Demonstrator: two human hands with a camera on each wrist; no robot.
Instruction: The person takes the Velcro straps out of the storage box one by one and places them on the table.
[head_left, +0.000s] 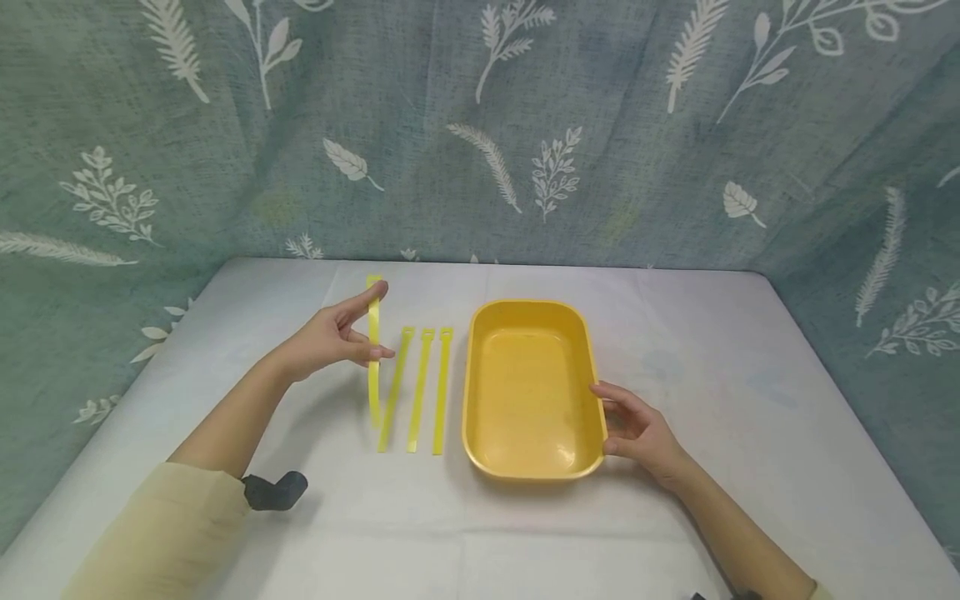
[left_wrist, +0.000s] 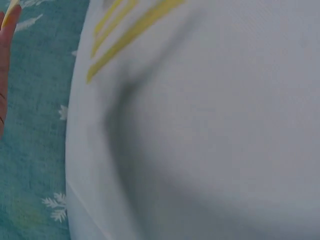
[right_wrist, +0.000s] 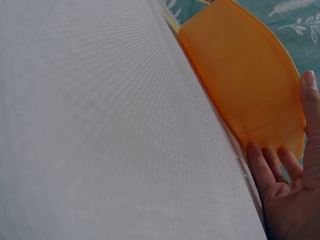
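My left hand (head_left: pixel 330 340) is raised over the left part of the table, pinching a flat yellow strip (head_left: pixel 373 387) that hangs upright. In the left wrist view only some fingers of the left hand (left_wrist: pixel 4 75) show at the edge. Beside it lie three similar yellow strips, the left one (head_left: pixel 396 392), the middle one (head_left: pixel 420 392) and the right one (head_left: pixel 442 392), each with a slotted head at the far end. An empty yellow plastic tray (head_left: pixel 534 387) stands to their right. My right hand (head_left: pixel 645 437) touches the tray's right side, fingers spread and loosely bent against its outer wall.
A white cloth (head_left: pixel 390 533) covers the table. Behind and beside it hangs a green curtain (head_left: pixel 420 125) with white leaf prints. A dark device (head_left: pixel 276 492) is strapped at my left wrist.
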